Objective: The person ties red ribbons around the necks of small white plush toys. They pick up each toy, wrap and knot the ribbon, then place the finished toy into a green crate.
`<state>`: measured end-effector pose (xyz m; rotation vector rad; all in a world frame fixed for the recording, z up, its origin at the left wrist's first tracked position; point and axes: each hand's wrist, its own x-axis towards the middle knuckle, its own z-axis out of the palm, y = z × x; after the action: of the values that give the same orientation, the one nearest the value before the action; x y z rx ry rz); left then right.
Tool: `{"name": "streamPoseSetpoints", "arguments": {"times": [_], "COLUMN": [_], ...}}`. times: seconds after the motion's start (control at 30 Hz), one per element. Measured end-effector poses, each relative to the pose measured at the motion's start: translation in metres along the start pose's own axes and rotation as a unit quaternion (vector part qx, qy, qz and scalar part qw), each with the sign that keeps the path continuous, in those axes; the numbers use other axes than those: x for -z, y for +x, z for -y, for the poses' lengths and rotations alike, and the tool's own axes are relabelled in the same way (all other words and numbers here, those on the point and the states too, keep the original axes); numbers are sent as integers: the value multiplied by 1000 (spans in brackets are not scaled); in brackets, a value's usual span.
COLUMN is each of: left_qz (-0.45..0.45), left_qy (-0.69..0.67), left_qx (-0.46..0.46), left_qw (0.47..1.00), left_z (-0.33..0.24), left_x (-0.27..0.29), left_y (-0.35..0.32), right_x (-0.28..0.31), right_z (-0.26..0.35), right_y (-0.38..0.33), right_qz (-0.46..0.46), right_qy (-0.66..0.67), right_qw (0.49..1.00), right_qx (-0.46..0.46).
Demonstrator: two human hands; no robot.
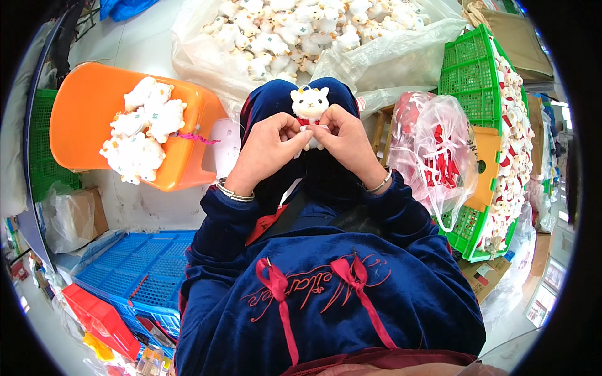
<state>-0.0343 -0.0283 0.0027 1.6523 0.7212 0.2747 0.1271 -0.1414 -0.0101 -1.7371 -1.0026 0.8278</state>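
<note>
A small white plush animal (310, 103) with a smiling face and orange horns rests upright between my knees, facing me. Something red wraps its neck, like a small garment or scarf. My left hand (274, 143) and my right hand (343, 136) meet in front of its chest. Both pinch the red and white piece there between thumb and fingers; the fingertips nearly touch. The plush's lower body is partly hidden behind my hands.
An orange stool (81, 119) at left holds several white plush animals (141, 135). Ahead, a large clear plastic bag (389, 62) is full of more. To the right are a bag of red pieces (442, 150) and a green crate (467, 75) of dressed plush. Blue crates (144, 257) stand lower left.
</note>
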Motion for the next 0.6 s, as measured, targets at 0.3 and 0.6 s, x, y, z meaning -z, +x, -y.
{"name": "streamPoseSetpoints", "arguments": {"times": [0.3,0.6], "left_qz": [-55,-59], "left_qy": [254,-2], "left_qx": [-294,-147], "left_qw": [920,987], "left_z": [-5,21], "left_x": [4,-7], "left_y": [18,23], "right_x": [-3,4], "right_z": [1,1], "right_y": [5,7], "right_qz": [8,26], "right_qy": [-35,-36], "right_qw": [999,999], "right_qx": [-15,-11]}}
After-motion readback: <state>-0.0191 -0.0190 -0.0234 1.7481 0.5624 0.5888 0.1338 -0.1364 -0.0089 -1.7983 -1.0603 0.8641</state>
